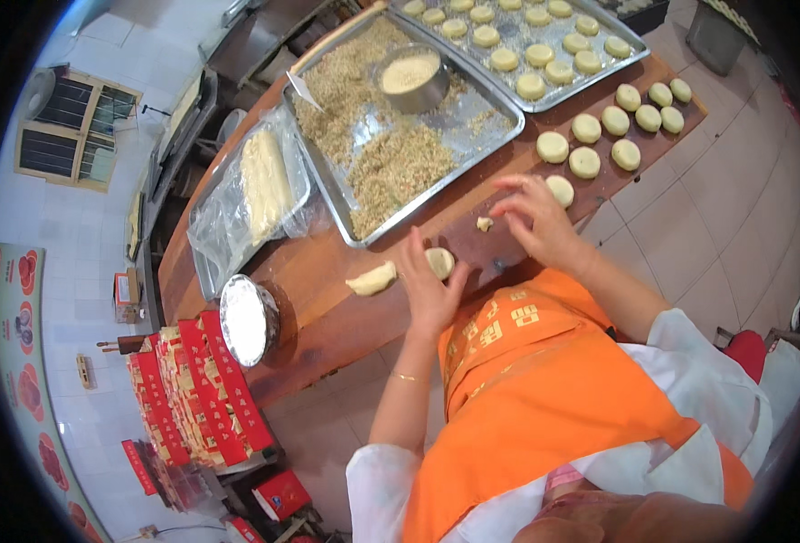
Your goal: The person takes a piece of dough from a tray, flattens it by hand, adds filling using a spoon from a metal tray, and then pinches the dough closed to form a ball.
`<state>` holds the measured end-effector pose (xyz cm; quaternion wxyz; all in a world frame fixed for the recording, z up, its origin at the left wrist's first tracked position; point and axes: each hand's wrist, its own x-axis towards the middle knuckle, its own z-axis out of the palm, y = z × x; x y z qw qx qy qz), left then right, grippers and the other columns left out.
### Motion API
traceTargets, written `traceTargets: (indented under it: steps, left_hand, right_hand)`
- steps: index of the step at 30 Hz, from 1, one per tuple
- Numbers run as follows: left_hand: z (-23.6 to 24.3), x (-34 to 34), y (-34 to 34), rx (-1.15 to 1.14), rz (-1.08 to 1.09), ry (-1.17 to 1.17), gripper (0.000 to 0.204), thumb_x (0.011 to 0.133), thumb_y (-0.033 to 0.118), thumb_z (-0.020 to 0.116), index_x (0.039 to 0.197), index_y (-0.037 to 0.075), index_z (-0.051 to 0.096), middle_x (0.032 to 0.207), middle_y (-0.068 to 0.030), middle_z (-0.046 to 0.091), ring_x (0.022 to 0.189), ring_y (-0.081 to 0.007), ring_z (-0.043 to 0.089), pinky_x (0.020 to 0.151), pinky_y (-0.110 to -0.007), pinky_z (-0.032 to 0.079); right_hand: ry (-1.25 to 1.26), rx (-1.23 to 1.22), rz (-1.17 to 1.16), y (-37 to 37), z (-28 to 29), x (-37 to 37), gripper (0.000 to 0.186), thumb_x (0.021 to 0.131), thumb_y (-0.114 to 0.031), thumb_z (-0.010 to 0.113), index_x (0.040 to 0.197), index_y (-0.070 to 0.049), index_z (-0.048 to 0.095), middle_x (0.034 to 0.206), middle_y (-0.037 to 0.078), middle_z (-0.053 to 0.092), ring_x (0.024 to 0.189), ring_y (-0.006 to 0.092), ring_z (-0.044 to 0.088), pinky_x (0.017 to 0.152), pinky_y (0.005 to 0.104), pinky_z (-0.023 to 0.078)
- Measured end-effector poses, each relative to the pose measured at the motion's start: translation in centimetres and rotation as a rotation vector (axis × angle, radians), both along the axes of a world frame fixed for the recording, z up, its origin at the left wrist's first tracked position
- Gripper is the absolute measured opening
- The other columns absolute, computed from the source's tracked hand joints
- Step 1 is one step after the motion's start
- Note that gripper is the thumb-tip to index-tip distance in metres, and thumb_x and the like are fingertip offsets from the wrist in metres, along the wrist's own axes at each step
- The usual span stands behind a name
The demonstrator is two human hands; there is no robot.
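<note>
My left hand [430, 288] is at the table's near edge, thumb and fingers spread around a pale dough round [439, 263]. Whether the fingertips touch it I cannot tell. Just left of that hand lies a longer lump of dough [372, 279]. My right hand [543, 224] is over the table with its fingers apart and nothing in them. A flattened dough cake [559, 191] sits right beside its knuckles. Between the two hands lies a small dough scrap [484, 223]. Several finished-looking round cakes [586, 128] rest on the wood toward the far right.
Beyond my hands, a metal tray [368, 237] holds crumbly filling and a metal bowl [415, 95]. A second tray [537, 104] carries rows of cakes. At left are a plastic-lined tray of dough [267, 185], a bowl of white powder [244, 319] and red packaging [210, 389].
</note>
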<state>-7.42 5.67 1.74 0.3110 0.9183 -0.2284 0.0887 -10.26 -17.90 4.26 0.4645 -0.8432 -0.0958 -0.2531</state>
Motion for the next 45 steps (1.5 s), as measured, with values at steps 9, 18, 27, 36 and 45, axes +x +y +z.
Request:
traceTargets:
  steps: [9, 18, 27, 36, 45]
  left_hand:
    - [-1.3, -0.5, 1.8, -0.186, 0.137, 0.131, 0.060, 0.093, 0.025, 0.070, 0.140, -0.001, 0.042, 0.124, -0.0231, 0.057, 0.113, -0.0387, 0.058, 0.096, -0.045, 0.049]
    - [1.5, -1.2, -1.4, -1.376, -0.122, 1.016, 0.033, 0.106, 0.021, 0.049, 0.132, 0.001, 0.046, 0.126, -0.0130, 0.057, 0.112, -0.0222, 0.061, 0.091, -0.035, 0.055]
    - [1.1, -2.0, -4.5, -1.123, -0.061, 1.019, 0.036, 0.105, 0.014, 0.050, 0.137, 0.000, 0.043, 0.130, -0.0126, 0.055, 0.118, -0.0186, 0.056, 0.098, -0.032, 0.048]
    - [2.5, -1.4, -2.4, -0.771, -0.004, 0.638, 0.036, 0.101, 0.005, 0.052, 0.136, -0.002, 0.049, 0.129, -0.0123, 0.058, 0.119, -0.0180, 0.056, 0.100, -0.031, 0.045]
    - [1.2, -0.1, 4.6, -0.021, 0.281, -0.035, 0.048, 0.090, 0.002, 0.059, 0.137, 0.001, 0.049, 0.136, -0.0159, 0.053, 0.131, -0.0356, 0.045, 0.107, -0.046, 0.037]
  right_hand:
    - [0.002, -0.011, 0.178, 2.8, 0.0, 0.4, 0.021, 0.080, -0.002, 0.067, 0.100, -0.009, 0.067, 0.118, 0.011, 0.062, 0.108, 0.0329, 0.058, 0.097, 0.0424, 0.044]
    - [-0.011, -0.228, 0.342, 3.9, 1.8, -0.3, 0.071, 0.078, -0.012, 0.075, 0.143, -0.012, 0.047, 0.130, 0.014, 0.054, 0.121, 0.0341, 0.050, 0.102, 0.0473, 0.040]
    - [0.132, -0.266, 0.327, 2.0, 1.0, -1.1, 0.064, 0.074, -0.011, 0.074, 0.135, -0.010, 0.053, 0.124, 0.014, 0.056, 0.117, 0.0324, 0.054, 0.099, 0.0464, 0.042]
    - [0.102, -0.396, -0.129, -3.9, 0.3, 0.7, 0.059, 0.074, -0.017, 0.077, 0.129, -0.008, 0.056, 0.121, 0.012, 0.060, 0.116, 0.0340, 0.054, 0.101, 0.0465, 0.040]
    - [0.074, -0.275, -0.182, -4.0, 0.6, 3.2, 0.025, 0.077, -0.007, 0.074, 0.101, -0.007, 0.067, 0.101, 0.007, 0.067, 0.104, 0.0322, 0.059, 0.092, 0.0442, 0.044]
